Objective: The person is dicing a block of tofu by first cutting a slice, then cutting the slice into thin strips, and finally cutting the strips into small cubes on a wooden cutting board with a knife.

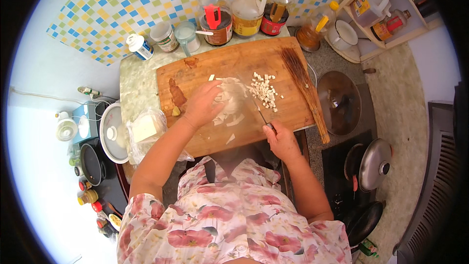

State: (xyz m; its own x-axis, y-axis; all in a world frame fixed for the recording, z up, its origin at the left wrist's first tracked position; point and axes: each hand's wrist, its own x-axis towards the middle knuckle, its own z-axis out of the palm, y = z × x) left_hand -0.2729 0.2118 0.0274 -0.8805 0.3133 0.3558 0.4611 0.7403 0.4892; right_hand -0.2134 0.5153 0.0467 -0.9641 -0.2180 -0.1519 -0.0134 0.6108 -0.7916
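Observation:
My right hand grips the dark handle of a kitchen knife, its blade pointing away from me over a wooden cutting board. Left of the blade lies a pile of thin white slices, blurred in part. At the pile's left side is my left hand, fingers bent; whether they press on slices is not plain. Small white cubes are scattered right of the blade. A small yellowish piece sits near the board's left edge. Beside that edge, a white block rests in a clear plastic bag.
A bundled-twig brush lies along the board's right side. Bottles and jars stand behind the board. Farther right are a large round lid and a lidded pan. At left is a white-lidded pot.

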